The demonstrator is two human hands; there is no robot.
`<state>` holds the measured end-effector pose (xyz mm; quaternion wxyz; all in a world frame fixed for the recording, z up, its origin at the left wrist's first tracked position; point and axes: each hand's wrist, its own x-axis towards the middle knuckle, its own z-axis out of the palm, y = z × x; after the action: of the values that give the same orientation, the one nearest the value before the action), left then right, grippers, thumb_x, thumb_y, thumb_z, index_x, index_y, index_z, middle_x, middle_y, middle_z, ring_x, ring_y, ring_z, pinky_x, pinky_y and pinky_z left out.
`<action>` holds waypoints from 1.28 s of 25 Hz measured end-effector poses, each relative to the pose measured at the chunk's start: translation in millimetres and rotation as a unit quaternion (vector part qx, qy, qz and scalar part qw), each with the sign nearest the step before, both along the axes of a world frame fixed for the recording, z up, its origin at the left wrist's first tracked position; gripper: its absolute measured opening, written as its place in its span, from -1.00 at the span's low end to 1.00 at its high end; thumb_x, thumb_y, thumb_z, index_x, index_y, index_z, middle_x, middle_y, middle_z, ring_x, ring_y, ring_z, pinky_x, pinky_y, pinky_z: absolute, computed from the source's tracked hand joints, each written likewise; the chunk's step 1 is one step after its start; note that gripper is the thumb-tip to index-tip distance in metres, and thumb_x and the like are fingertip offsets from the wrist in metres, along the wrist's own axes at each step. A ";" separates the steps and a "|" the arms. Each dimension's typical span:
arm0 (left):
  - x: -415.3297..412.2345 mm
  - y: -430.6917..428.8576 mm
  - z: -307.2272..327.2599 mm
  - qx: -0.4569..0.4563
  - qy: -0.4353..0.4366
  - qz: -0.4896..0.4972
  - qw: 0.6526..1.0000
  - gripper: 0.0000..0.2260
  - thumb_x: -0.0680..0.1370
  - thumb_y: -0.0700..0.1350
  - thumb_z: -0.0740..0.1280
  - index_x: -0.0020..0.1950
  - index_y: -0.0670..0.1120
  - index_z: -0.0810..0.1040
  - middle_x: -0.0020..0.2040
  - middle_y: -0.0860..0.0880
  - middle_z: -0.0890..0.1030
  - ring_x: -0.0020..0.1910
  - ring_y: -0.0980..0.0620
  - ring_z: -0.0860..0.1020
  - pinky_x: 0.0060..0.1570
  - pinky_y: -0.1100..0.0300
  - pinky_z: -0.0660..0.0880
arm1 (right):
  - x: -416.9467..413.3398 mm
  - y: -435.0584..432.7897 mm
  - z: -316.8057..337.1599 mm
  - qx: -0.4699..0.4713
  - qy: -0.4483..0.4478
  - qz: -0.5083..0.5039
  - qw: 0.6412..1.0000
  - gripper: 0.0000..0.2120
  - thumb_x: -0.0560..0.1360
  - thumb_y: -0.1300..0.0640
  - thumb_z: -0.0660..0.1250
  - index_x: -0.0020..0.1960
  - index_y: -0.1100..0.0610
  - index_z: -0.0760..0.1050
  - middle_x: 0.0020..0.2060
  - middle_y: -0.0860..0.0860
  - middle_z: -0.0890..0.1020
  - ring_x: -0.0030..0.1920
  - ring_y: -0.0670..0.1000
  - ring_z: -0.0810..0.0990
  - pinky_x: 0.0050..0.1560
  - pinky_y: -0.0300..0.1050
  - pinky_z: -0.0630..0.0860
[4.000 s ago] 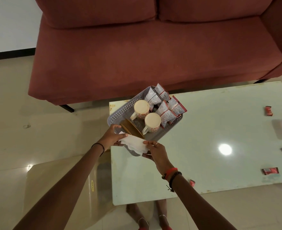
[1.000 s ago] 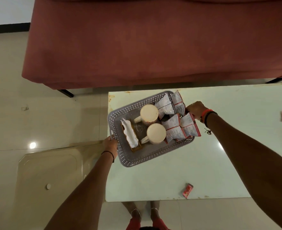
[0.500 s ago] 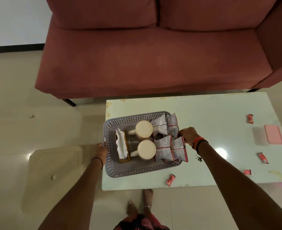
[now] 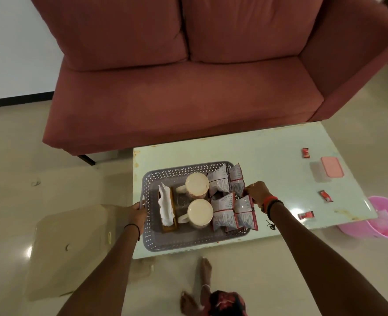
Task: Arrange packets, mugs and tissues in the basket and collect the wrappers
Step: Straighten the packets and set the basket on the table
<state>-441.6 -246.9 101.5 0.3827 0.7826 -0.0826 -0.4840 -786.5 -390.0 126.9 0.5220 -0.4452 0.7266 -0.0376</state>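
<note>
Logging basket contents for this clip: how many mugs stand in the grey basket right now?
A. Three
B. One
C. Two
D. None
C: two cream mugs, one behind the other, stand in the grey basket, between the tissue holder and the packets, while the left hand and right hand grip its ends.

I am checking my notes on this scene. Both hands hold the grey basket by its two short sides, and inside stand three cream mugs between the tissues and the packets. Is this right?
Not quite: the head view shows two mugs, not three. The rest holds: the left hand and right hand grip the short sides of the basket, with tissues left and packets right of the mugs.
</note>
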 end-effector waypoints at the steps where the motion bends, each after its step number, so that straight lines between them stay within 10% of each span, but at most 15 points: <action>1: -7.6 0.9 1.7 -0.002 -0.003 -0.006 1.000 -0.77 0.55 -0.27 0.26 0.20 -0.25 0.50 -0.28 -0.08 0.50 -0.32 0.03 0.41 -0.29 0.13 0.35 | -8.5 4.5 0.6 -0.015 0.006 -0.008 1.000 -0.82 0.44 0.36 0.31 -0.33 0.24 0.47 -0.33 0.15 0.53 -0.39 0.03 0.42 -0.38 -0.14 0.37; 4: -31.9 -2.9 8.2 -0.001 -0.026 -0.022 0.999 -0.76 0.55 -0.25 0.27 0.21 -0.26 0.52 -0.16 -0.17 0.52 -0.19 -0.08 0.44 -0.20 0.03 0.43 | -36.9 7.1 4.1 -0.035 0.003 -0.028 0.999 -0.89 0.44 0.39 0.31 -0.21 0.42 0.57 -0.25 0.20 0.57 -0.30 0.09 0.49 -0.28 -0.08 0.42; 14: -152.1 -64.2 -11.5 0.031 -0.083 -0.014 0.996 -0.78 0.51 -0.19 0.35 0.13 -0.23 0.59 -0.17 -0.17 0.55 -0.13 -0.11 0.47 0.06 -0.19 0.54 | -151.9 -49.3 -6.9 0.011 0.024 -0.014 1.000 -0.76 0.48 0.23 0.28 -0.36 0.09 0.47 -0.37 0.04 0.52 -0.37 -0.02 0.44 -0.34 -0.19 0.39; 21: -222.5 -121.8 -49.5 0.056 -0.070 -0.016 0.996 -0.79 0.52 -0.18 0.34 0.13 -0.20 0.59 -0.10 -0.16 0.55 -0.13 -0.10 0.47 0.02 -0.12 0.54 | -212.1 -105.3 -42.9 -0.031 0.029 -0.043 0.998 -0.84 0.41 0.41 0.26 -0.17 0.41 0.62 -0.29 0.17 0.58 -0.27 0.07 0.46 -0.37 -0.21 0.32; 32: -231.8 -192.4 -110.0 0.076 -0.082 -0.058 0.992 -0.77 0.51 -0.18 0.35 0.13 -0.21 0.59 -0.05 -0.14 0.58 -0.06 -0.05 0.50 0.19 -0.07 0.48 | -219.9 -177.5 -108.5 -0.039 0.055 -0.041 0.997 -0.66 0.44 0.39 0.24 -0.48 0.16 0.43 -0.32 0.18 0.53 -0.31 0.06 0.44 -0.39 -0.22 0.30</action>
<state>-673.4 -439.3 -8.5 0.2853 0.8403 -0.1220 -0.4445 -1006.4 -567.4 18.4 0.4613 -0.4365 0.7698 -0.0631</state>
